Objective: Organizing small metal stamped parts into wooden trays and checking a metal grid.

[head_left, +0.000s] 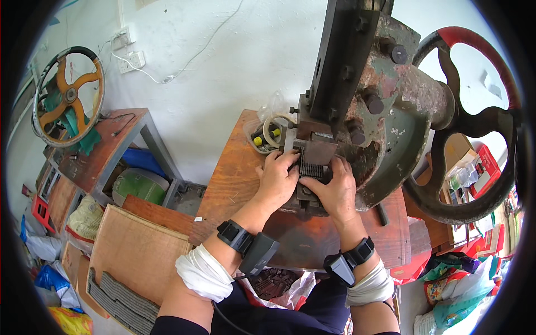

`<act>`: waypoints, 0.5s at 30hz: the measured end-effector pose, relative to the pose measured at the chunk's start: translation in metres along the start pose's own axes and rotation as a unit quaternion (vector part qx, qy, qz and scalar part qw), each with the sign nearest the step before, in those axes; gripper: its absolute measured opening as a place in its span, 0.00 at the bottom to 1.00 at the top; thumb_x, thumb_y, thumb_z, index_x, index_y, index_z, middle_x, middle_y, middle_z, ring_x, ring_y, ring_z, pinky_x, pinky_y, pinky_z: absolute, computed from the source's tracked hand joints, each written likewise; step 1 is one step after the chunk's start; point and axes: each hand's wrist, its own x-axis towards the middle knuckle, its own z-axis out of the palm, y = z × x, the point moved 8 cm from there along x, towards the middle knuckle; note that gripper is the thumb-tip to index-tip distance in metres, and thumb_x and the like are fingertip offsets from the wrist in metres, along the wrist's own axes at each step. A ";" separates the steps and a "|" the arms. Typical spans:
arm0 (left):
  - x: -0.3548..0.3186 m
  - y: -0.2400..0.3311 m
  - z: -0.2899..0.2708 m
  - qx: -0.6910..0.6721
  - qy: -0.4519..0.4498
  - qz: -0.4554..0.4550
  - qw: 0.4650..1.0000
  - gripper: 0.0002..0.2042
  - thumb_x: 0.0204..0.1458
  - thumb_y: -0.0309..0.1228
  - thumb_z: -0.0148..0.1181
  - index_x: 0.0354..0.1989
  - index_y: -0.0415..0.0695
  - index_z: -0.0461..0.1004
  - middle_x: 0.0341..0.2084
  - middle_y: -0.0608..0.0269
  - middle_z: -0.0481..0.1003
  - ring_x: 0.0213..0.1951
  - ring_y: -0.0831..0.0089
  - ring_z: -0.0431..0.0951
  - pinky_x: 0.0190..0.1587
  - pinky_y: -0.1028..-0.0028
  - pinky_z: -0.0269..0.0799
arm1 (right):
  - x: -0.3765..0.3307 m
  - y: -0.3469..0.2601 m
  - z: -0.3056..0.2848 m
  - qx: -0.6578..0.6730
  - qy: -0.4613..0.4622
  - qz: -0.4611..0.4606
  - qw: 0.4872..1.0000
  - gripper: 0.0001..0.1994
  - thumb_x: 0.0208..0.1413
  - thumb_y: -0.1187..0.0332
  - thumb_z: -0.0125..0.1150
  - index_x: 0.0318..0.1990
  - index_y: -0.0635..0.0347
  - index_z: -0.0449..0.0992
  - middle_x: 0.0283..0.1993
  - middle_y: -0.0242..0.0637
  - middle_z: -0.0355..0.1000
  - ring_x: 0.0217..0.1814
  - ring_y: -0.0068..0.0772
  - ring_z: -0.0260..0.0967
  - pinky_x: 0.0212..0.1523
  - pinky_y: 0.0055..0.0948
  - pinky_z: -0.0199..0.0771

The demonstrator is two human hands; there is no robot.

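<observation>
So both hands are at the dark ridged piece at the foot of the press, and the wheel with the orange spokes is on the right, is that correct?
Not quite: in the head view, the wheel with the orange spokes is on the left. The left hand and right hand are indeed at the dark ridged piece at the foot of the press.

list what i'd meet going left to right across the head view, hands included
Orange-spoked handwheel, white wall sockets, left hand, right hand, large dark handwheel with red-wrapped rim.
</observation>
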 end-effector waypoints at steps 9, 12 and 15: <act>-0.002 -0.002 -0.002 -0.039 0.018 0.001 0.999 0.14 0.47 0.28 0.52 0.44 0.48 0.70 0.41 0.62 0.71 0.52 0.63 0.61 0.51 0.51 0.47 | 0.000 0.013 -0.001 0.042 -0.004 0.016 0.999 0.29 0.30 0.61 0.72 0.42 0.67 0.70 0.45 0.47 0.66 0.48 0.46 0.64 0.46 0.37 0.67; -0.002 -0.005 -0.002 -0.068 0.039 -0.027 0.997 0.14 0.46 0.28 0.52 0.44 0.48 0.70 0.42 0.63 0.71 0.52 0.63 0.61 0.51 0.48 0.46 | 0.001 0.011 0.000 0.050 -0.006 0.006 0.999 0.29 0.29 0.62 0.72 0.42 0.67 0.70 0.45 0.47 0.66 0.47 0.47 0.65 0.46 0.36 0.67; 0.000 -0.006 0.000 -0.091 0.016 -0.042 0.995 0.15 0.46 0.27 0.51 0.44 0.48 0.70 0.43 0.63 0.71 0.53 0.62 0.60 0.51 0.45 0.45 | 0.001 0.010 0.000 0.047 -0.001 -0.010 0.999 0.29 0.29 0.62 0.72 0.42 0.67 0.70 0.45 0.47 0.66 0.46 0.47 0.65 0.45 0.36 0.68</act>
